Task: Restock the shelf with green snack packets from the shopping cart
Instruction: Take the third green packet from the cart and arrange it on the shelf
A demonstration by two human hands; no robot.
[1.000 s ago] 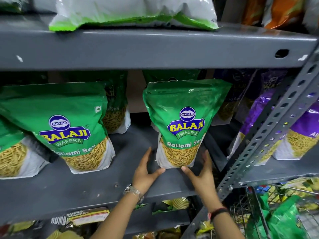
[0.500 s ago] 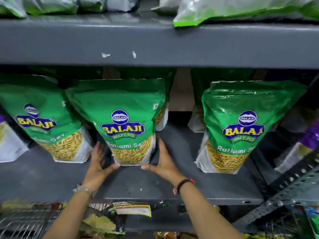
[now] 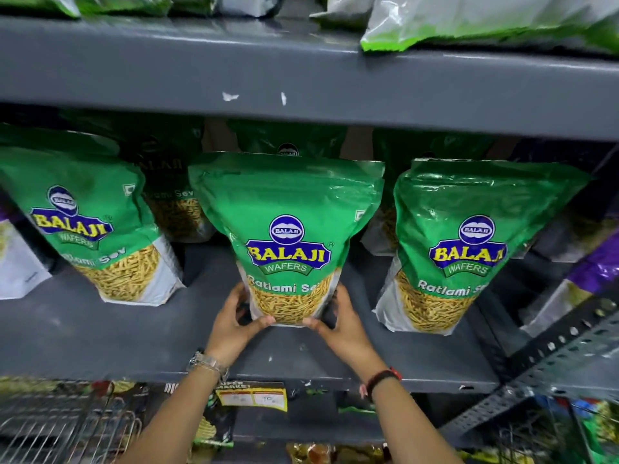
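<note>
Step in hand: seating and squaring one packet, not fetching; both hands are on the middle green packet (image 3: 288, 236), which stands upright on the grey shelf (image 3: 140, 333), front row, label facing out.

Left hand (image 3: 234, 316) wraps the packet's lower left corner, thumb hooked under the bottom front edge; right hand (image 3: 341, 319) mirrors it on the lower right corner; so both are closed lightly on the base of the packet, fingers partly hidden behind it; whether the base is fully down on the shelf or a touch lifted, cannot tell.

Neighbours: left green packet (image 3: 97, 229) leans outward at the top, well apart from the held one; right green packet (image 3: 469, 242) stands just beside it, small gap between; more green packets sit in the back row, dim; purple packets (image 3: 599, 269) at far right.

Judgement: placement is nearly done; what's left is a small nudge to line it up with the right-hand neighbour, then let go without tipping it; bag is soft and top-heavy, so release low and slowly.

Next move calls for going back to the shopping cart (image 3: 569, 426), wire edge visible at lower right with green stock inside; the open shelf space between the left packet and the held one looks like the next slot.
</note>
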